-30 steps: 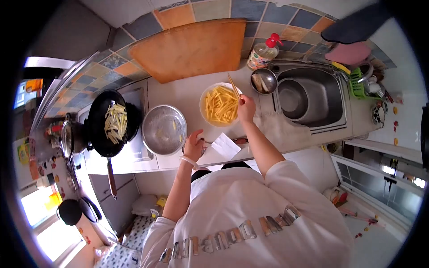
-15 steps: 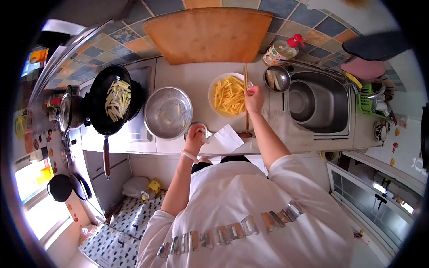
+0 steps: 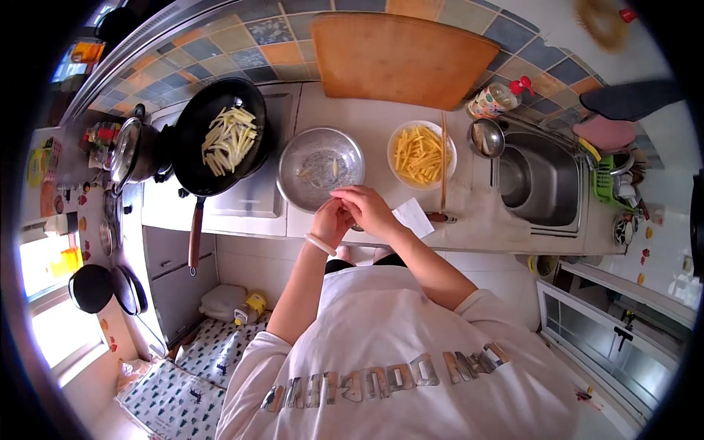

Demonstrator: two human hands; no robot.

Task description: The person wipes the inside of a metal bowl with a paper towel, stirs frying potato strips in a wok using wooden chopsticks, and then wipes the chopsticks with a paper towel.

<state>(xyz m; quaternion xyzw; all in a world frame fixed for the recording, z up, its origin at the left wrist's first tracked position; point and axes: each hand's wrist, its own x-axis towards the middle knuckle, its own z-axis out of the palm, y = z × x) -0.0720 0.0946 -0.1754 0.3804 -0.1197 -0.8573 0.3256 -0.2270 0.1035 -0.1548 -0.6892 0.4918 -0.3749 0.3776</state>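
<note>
My left hand (image 3: pixel 331 221) and my right hand (image 3: pixel 367 210) meet at the near rim of a steel bowl (image 3: pixel 286 183). The fingers of my left hand curl under my right hand, and whatever lies between the palms is hidden. My right hand's fingers stretch leftward over the left. A few pale strips (image 3: pixel 335 167) lie in the bowl with a little liquid. To the right, a white bowl holds yellow potato strips (image 3: pixel 419 152), with chopsticks (image 3: pixel 444 165) lying along its right edge. Near my right wrist lies a white sheet of paper (image 3: pixel 415 217).
On the stove at left sits a black frying pan (image 3: pixel 189 158) with pale strips (image 3: pixel 229 139), its handle (image 3: pixel 196 235) jutting past the counter edge. A lidded pot (image 3: pixel 128 150) stands beyond it. A small steel bowl (image 3: pixel 487 138) sits by the sink (image 3: pixel 583 183); a cutting board (image 3: pixel 403 59) leans behind.
My right hand has left the chopsticks and moved left to meet my left hand. The white crumpled tissue seen in my left hand is now out of sight. The view has shifted left.
</note>
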